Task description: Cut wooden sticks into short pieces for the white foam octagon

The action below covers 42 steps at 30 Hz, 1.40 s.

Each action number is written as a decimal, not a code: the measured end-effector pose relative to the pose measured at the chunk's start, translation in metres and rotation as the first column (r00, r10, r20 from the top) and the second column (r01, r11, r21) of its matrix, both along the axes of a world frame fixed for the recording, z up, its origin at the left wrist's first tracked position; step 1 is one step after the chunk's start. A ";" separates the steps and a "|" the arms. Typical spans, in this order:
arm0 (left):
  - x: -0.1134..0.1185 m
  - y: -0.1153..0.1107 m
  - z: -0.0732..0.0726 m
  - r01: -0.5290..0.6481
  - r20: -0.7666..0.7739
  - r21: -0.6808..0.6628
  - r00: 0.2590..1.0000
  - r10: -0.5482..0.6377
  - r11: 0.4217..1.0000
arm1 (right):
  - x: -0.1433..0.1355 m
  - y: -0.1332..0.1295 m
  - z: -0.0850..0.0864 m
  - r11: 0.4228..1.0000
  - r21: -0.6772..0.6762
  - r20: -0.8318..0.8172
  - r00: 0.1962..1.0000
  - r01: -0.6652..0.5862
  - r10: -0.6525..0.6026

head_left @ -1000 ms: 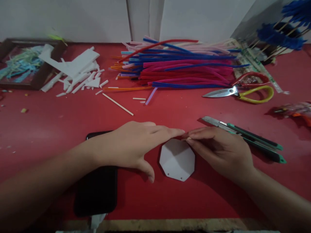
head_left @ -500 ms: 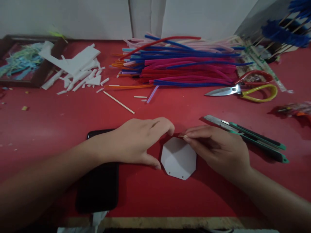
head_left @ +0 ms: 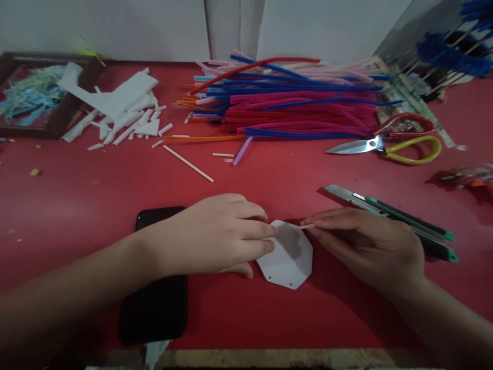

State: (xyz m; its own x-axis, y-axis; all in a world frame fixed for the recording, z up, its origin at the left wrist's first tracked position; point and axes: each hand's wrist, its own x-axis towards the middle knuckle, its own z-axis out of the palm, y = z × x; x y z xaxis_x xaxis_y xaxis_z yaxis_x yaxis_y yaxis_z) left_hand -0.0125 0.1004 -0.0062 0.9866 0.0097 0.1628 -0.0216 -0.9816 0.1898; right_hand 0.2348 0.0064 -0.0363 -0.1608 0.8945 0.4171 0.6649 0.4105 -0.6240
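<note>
Our left hand (head_left: pixel 215 236), loosely spread, seems to steady the card (head_left: pixel 290 262) flat on the bench (head_left: pixel 231 318); our right hand (head_left: pixel 373 249) pinches a stick (head_left: pixel 307 226) at its far edge. We seem to be positioning the stick; next calls for careful aim.

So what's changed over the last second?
Left hand: pulled back from the top edge of the white octagonal piece; fingertips now over its left part. Right hand: shifted slightly right, still pinching the small stick, whose tip is now at the piece's upper-right edge. Nothing visibly let go.

Unchanged: octagonal piece, phone, scissors, cutter knives.
</note>
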 end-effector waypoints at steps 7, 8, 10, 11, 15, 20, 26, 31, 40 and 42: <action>0.004 -0.002 -0.004 -0.015 0.043 0.020 0.999 0.014 1.000 | 0.000 0.001 0.001 1.000 0.005 0.035 0.999 -0.011 0.010; 0.004 -0.002 -0.004 -0.021 0.043 0.017 0.999 0.020 1.000 | -0.001 0.002 0.001 1.000 0.009 0.043 0.999 -0.014 0.014; 0.005 -0.003 -0.003 -0.030 0.041 0.007 0.999 0.029 1.000 | -0.001 0.003 0.002 1.000 0.019 0.063 0.998 -0.018 0.017; 0.005 -0.003 -0.003 -0.031 0.040 0.001 0.999 0.031 1.000 | -0.001 0.003 0.002 1.000 0.022 0.071 0.997 -0.019 0.017; 0.004 -0.002 -0.003 -0.019 0.024 -0.028 1.000 0.020 0.999 | -0.001 0.002 0.003 1.000 0.019 0.089 0.996 -0.003 0.002; 0.004 -0.002 -0.002 -0.022 -0.009 -0.052 1.000 0.022 0.998 | 0.001 0.003 0.004 1.000 0.023 0.145 0.989 -0.011 0.008; 0.005 -0.001 0.000 -0.018 -0.048 -0.084 0.999 0.014 0.996 | 0.002 0.003 0.006 0.997 0.036 0.186 0.981 -0.065 0.057; 0.005 0.000 0.002 -0.015 -0.051 -0.100 0.999 0.010 0.995 | 0.002 0.004 0.007 0.996 0.025 0.191 0.979 -0.080 0.074; 0.004 0.001 0.002 -0.015 -0.066 -0.120 0.998 0.007 0.993 | -0.001 0.005 0.008 0.997 -0.015 0.133 0.988 -0.072 0.073; 0.004 0.001 0.002 -0.018 -0.069 -0.121 0.998 0.009 0.992 | -0.001 0.006 0.009 0.997 -0.011 0.130 0.989 -0.072 0.073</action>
